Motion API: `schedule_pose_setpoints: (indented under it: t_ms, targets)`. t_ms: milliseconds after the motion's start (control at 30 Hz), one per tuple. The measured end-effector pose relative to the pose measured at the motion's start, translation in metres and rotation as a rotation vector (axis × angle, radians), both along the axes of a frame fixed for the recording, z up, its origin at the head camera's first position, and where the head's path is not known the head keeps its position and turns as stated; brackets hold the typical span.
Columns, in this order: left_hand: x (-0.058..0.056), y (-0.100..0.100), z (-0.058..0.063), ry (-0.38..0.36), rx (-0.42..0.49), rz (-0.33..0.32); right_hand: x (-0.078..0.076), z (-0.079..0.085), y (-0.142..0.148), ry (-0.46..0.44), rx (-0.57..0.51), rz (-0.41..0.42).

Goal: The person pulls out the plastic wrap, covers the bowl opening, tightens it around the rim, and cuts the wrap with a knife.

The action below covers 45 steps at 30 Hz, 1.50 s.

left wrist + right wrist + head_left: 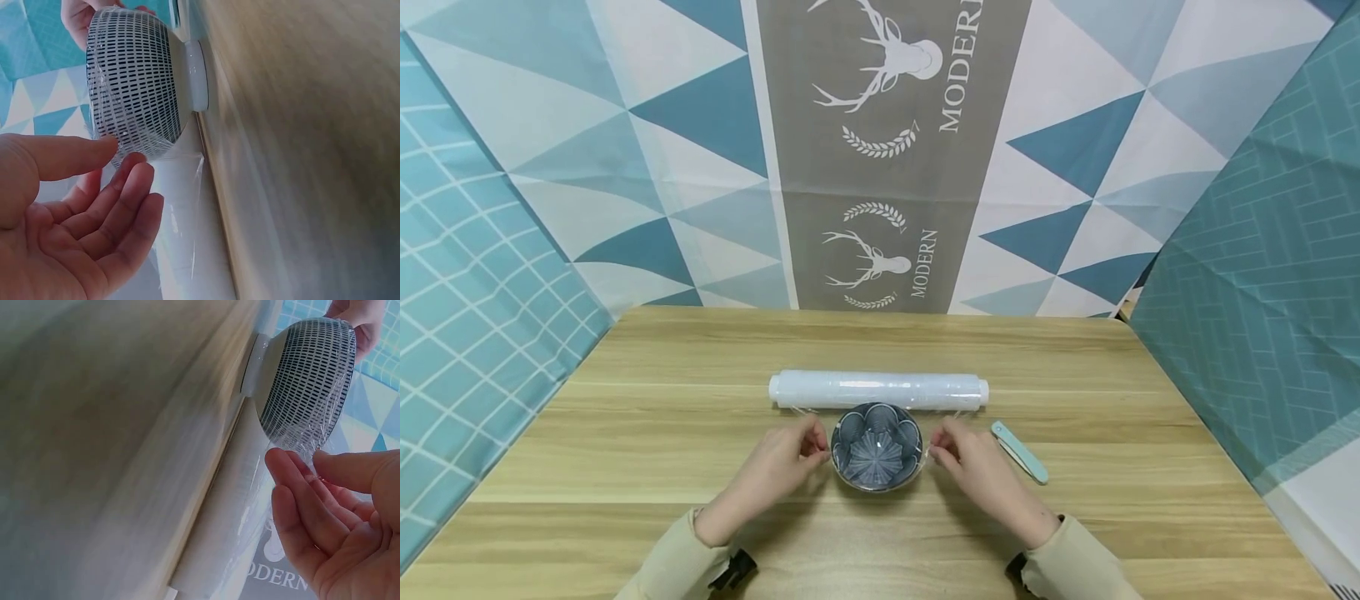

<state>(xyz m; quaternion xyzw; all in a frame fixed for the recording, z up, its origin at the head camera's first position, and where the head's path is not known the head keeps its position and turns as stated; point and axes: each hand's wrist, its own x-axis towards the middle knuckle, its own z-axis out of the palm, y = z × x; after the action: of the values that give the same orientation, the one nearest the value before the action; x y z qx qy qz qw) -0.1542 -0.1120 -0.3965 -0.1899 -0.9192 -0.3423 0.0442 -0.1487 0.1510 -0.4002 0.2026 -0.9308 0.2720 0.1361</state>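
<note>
A patterned bowl (876, 454), dark blue inside with a petal design, stands upright on the table between both hands. Clear plastic wrap (128, 128) lies over its rim and clings to the dashed outer wall. At the bowl's left side, the left hand (782, 457) pinches the film's edge between thumb and fingertips. Opposite it, the right hand (976, 467) pinches the film near the rim, its thumb (350, 470) meeting the index finger. Just behind the bowl lies a roll of plastic wrap (880, 390), placed crosswise.
A light teal folding knife or cutter (1019, 452) rests right of the right hand. The wood-grain table (625, 433) ends at the back against a patterned cloth (880, 183). Blue tiled-pattern sheets hang on both sides.
</note>
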Motion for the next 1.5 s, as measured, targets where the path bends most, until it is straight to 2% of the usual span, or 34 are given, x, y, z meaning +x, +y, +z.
schedule_pose_setpoints:
  t_ms: [200,500,733,1067,1267,1500]
  targets:
    - [0.0,0.002,0.0,-0.017,0.02,-0.001,-0.001,0.0,-0.003,-0.027,-0.055,0.024]
    - [0.0,0.002,0.002,0.019,0.019,-0.024,0.002,0.002,-0.007,-0.112,-0.071,0.066]
    - [0.002,-0.004,0.005,-0.003,0.025,-0.044,0.005,0.002,-0.003,-0.11,-0.076,0.05]
    - [0.003,-0.005,0.0,-0.056,0.027,-0.103,0.001,0.0,-0.004,-0.061,-0.03,0.001]
    - [0.003,-0.003,0.0,-0.025,-0.004,-0.098,0.002,0.002,-0.01,-0.123,-0.035,0.005]
    - [0.003,-0.004,-0.001,-0.026,-0.03,-0.094,0.006,0.003,-0.013,-0.162,-0.058,0.027]
